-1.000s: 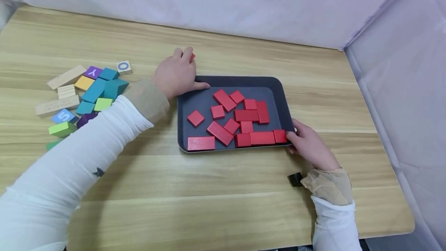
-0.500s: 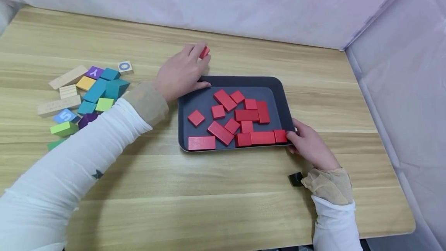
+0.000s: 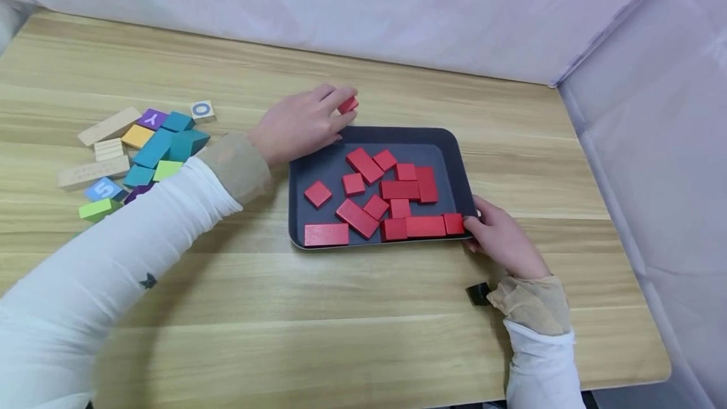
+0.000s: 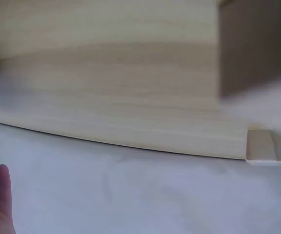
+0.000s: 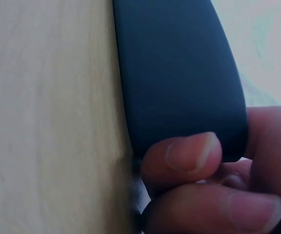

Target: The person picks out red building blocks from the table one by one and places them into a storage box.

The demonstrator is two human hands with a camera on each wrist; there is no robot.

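Note:
A dark grey tray (image 3: 451, 144) holds several red wooden blocks (image 3: 426, 226), some pushed together along its near side, others scattered. My left hand (image 3: 303, 122) reaches over the far left corner of the tray and pinches a red block (image 3: 348, 105) between its fingers, just beyond the far rim. At the left edge of the left wrist view, fingertips (image 4: 3, 190) show beside that block's red and lighter faces. My right hand (image 3: 505, 238) grips the near right corner of the tray, thumb over the rim; the right wrist view shows curled fingers (image 5: 189, 153) against the tray's outer wall.
Left of the tray lies a loose group of coloured blocks, among them a teal block (image 3: 153, 149), a yellow block (image 3: 137, 136) and a plain wooden block marked O (image 3: 202, 110). A small black object (image 3: 478, 294) sits by the right wrist. A pale curtain (image 3: 341, 11) hangs behind the table.
My left hand has moved right along the far rim, carrying the red block, now nearer the tray's rim. The right hand and the tray have stayed put.

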